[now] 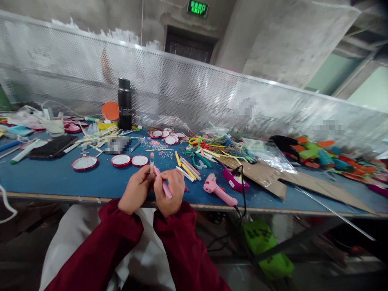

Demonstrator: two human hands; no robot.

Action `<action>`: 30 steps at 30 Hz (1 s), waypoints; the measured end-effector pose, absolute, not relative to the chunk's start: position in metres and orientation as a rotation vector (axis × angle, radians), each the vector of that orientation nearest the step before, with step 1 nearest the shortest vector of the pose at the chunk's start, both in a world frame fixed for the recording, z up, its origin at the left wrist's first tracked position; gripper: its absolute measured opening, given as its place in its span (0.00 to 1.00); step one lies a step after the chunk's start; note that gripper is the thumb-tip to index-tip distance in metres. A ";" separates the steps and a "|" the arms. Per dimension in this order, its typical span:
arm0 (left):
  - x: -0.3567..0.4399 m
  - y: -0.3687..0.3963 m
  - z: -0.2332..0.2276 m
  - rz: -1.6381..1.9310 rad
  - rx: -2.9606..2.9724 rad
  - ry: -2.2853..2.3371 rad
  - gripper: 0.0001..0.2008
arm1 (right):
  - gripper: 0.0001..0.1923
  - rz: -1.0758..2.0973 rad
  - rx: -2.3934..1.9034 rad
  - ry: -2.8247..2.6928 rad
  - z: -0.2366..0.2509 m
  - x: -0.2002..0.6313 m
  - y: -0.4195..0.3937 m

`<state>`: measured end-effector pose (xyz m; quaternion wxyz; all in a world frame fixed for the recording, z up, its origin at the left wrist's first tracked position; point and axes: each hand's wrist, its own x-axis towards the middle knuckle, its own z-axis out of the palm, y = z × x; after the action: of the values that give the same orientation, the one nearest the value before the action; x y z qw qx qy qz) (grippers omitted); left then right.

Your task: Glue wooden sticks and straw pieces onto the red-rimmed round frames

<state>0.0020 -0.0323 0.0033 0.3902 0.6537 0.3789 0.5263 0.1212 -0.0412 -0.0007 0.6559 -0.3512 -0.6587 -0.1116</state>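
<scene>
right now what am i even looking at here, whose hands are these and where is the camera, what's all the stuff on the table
This is one picture from a camera worn on a person's head, looking forward and down, so the two arms in dark red sleeves are the wearer's own. There is no machine. The left hand holds a pale stick upright, and the right hand holds a pink stick slanted across it. They work at the near edge of a blue table. On it lie round red-rimmed lids, loose coloured sticks, a pink glue gun with a black cord, cardboard sheets, a black bottle and a dark phone. A perforated metal screen stands behind the table.
</scene>
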 end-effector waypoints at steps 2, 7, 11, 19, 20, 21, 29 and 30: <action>0.002 -0.033 0.004 1.339 1.670 0.971 0.07 | 0.06 -0.260 -0.793 -1.486 -0.001 0.121 -0.041; 0.004 -0.034 0.004 1.357 1.637 0.948 0.06 | 0.06 -0.259 -0.776 -1.480 -0.002 0.121 -0.041; 0.004 -0.035 0.005 1.348 1.633 0.957 0.06 | 0.05 -0.253 -0.779 -1.489 -0.001 0.121 -0.040; 0.005 -0.035 0.006 1.354 1.602 0.960 0.06 | 0.06 -0.256 -0.777 -1.489 -0.001 0.120 -0.040; 0.005 -0.035 0.006 1.352 1.600 0.959 0.06 | 0.06 -0.256 -0.781 -1.489 0.000 0.120 -0.041; 0.005 -0.035 0.005 1.351 1.601 0.960 0.06 | 0.06 -0.256 -0.784 -1.491 0.000 0.120 -0.041; 0.004 -0.035 0.005 1.360 1.612 0.973 0.06 | 0.06 -0.248 -0.769 -1.498 -0.001 0.120 -0.039; 0.004 -0.035 0.006 1.363 1.612 0.975 0.06 | 0.06 -0.249 -0.763 -1.500 -0.001 0.120 -0.039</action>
<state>0.0042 -0.0349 0.0055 0.3971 0.6362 0.3849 0.5379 0.1202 -0.0391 -0.0011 0.6596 -0.3369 -0.6628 -0.1099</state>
